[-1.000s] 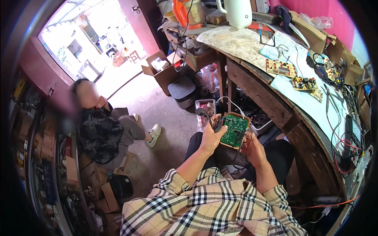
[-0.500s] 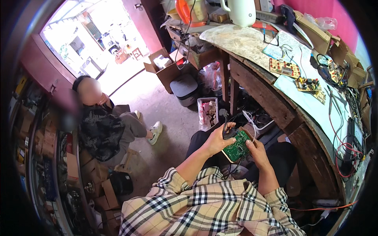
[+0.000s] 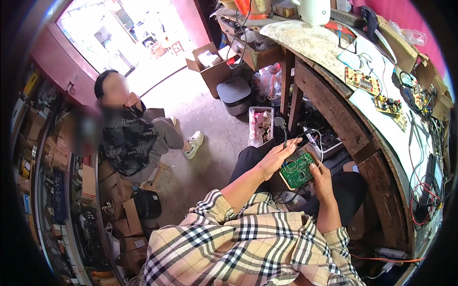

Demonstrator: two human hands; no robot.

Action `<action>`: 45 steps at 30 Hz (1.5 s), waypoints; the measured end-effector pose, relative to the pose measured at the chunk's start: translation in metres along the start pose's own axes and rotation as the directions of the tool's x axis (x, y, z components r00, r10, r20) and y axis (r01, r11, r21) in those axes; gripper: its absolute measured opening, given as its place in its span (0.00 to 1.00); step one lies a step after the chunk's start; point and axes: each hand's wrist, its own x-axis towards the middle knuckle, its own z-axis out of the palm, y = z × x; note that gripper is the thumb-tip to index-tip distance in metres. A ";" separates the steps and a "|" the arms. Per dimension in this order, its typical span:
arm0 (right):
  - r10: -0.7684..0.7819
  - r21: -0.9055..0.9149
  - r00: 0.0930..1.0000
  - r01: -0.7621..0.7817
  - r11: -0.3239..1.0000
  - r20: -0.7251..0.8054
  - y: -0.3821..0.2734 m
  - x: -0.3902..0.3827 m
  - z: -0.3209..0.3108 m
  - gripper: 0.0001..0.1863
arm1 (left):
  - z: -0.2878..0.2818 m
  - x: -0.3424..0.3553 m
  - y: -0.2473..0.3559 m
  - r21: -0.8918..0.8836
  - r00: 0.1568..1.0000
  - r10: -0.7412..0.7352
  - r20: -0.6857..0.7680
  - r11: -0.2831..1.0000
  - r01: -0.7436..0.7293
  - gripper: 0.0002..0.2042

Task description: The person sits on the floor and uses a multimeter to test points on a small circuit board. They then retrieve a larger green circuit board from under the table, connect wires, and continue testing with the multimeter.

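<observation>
A green circuit board (image 3: 297, 171) in a pale-edged casing lies over my lap, face up. My right hand (image 3: 323, 182) grips its right side, thumb pressed on the board's face. Beside the upper left edge of the board, my left hand (image 3: 276, 161) has its fingers stretched out toward the upper right, and its thumb is off the board. A dark cable with a grey plug (image 3: 280, 123) runs down to the left fingers; whether they touch it I cannot tell. Below the board a dark cord loops over my lap.
The workbench (image 3: 305, 43) curves along the right, bearing loose circuit boards (image 3: 362, 80), test leads and a white kettle (image 3: 313, 10). A seated person (image 3: 131, 138) is at the left by crowded shelves. A lidded grey appliance (image 3: 234, 93) and a bin (image 3: 261, 126) stand on the floor.
My left thumb has come off the board and the left fingers have straightened, so more of the board shows. The right hand keeps its grip. The whole view has shifted slightly.
</observation>
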 end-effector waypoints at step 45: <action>-0.335 -0.085 0.942 0.336 0.938 0.023 -0.111 -0.014 0.030 0.26 | 0.050 0.031 0.049 -0.050 0.850 0.458 -0.258 0.873 -0.485 0.20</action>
